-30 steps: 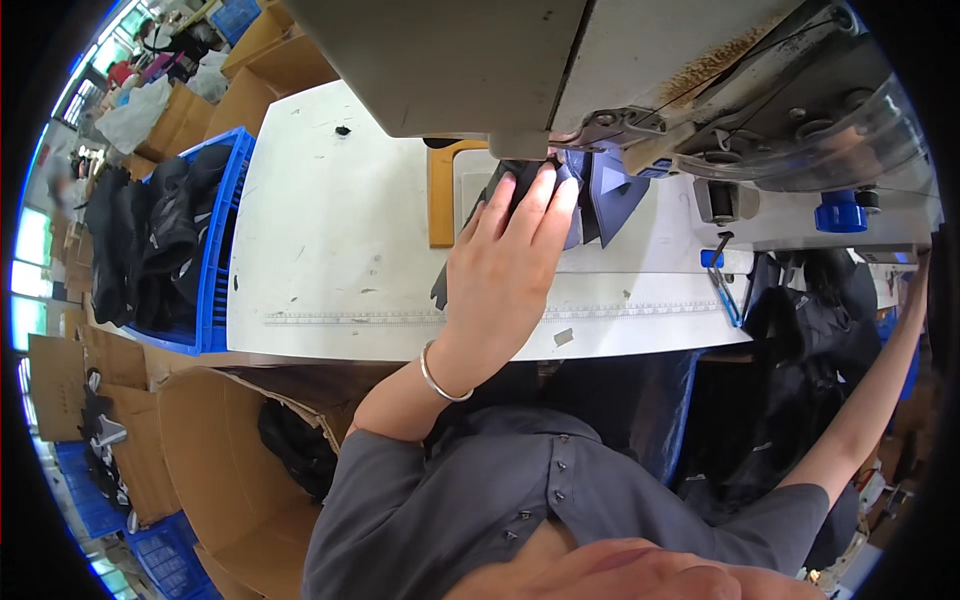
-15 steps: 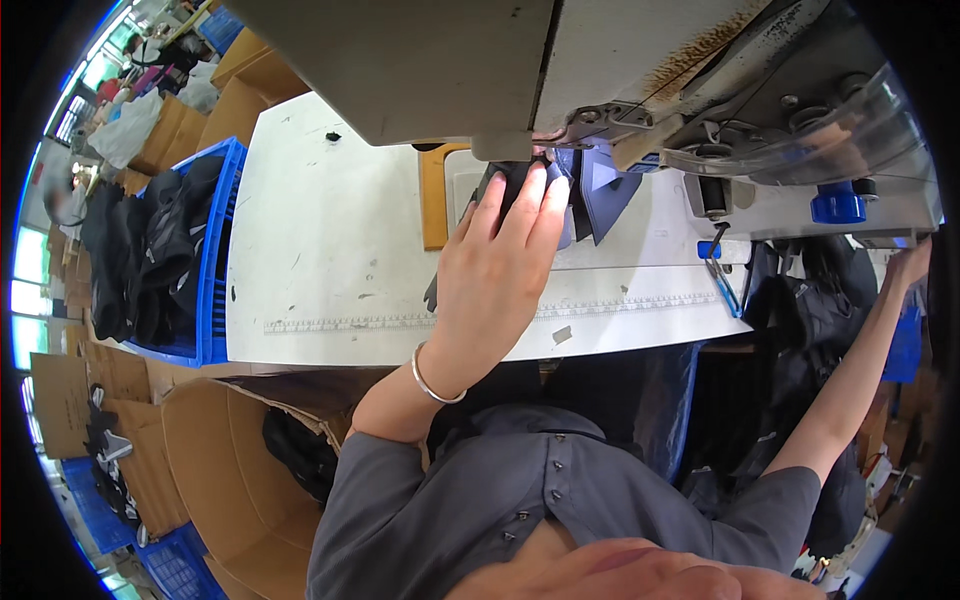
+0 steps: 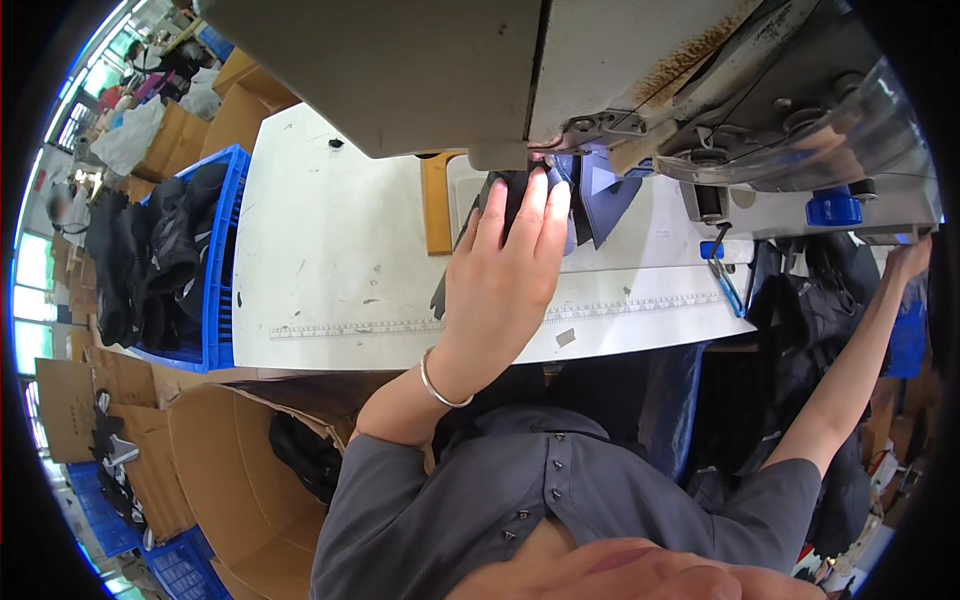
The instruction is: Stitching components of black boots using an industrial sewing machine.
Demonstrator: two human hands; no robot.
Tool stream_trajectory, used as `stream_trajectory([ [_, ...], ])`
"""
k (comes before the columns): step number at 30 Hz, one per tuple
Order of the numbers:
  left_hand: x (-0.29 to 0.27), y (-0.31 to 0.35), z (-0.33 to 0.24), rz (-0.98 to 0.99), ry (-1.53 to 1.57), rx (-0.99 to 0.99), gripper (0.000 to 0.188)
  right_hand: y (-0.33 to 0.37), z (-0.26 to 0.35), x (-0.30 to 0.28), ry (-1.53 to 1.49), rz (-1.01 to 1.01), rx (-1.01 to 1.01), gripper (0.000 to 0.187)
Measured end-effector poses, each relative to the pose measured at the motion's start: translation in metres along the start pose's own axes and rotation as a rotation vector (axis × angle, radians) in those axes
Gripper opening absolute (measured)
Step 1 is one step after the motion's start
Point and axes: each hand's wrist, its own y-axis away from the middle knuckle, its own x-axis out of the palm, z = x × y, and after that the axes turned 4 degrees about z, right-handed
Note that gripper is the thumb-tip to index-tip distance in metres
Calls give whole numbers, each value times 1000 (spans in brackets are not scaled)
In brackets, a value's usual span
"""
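Note:
My left hand (image 3: 503, 275) lies stretched over a dark fabric piece (image 3: 516, 196) beneath the head of a sewing machine (image 3: 440, 70). Its fingers are extended, slightly apart, and press the cloth from above; the tips are close to the machine's needle area, where the view is blocked. To the right of those fingers, a stiff blue-grey folded piece (image 3: 607, 200) stands on the bed. At the far right, my right hand (image 3: 908, 260) reaches up to the machine's end, its fingers mostly hidden behind the housing. A yellow-brown block (image 3: 436, 205) sits left of the fabric.
A white worktable (image 3: 330, 250) carries a printed ruler strip (image 3: 400, 327) and blue-handled thread snips (image 3: 727, 285). On the left stands a blue crate (image 3: 222, 260) of black items. An open cardboard box (image 3: 220, 450) is below the table edge; black goods (image 3: 820, 300) hang at right.
The whole view has shifted slightly. My left hand stays flat on the dark fabric, and my right hand remains at the machine's end.

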Motion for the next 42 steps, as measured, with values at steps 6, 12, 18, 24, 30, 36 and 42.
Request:
stream_trajectory([
  [6, -3, 0, -3, 24, -34, -3, 40, 0, 1, -1, -15, -16, -15, 43],
  [12, -4, 1, -5, 70, -67, -18, 41, 12, 14, 11, -23, -36, -46, 44],
  [18, -3, 1, -5, 65, -110, -1, 42, 11, 13, 8, -19, -30, -42, 47],
  [24, 0, 2, -5, 45, -135, 36, 43, 11, 15, 8, -3, -1, -72, 49],
  [30, 4, 1, -7, 13, -144, 34, 43, 52, 44, 34, -45, -128, 51, 41],
  [36, 6, 3, -2, -62, -121, 23, 40, 85, 67, 33, 128, -167, 68, 35],
  [42, 9, 5, -2, -142, -30, -26, 38, 329, 229, 145, -114, 407, -383, 38],
])
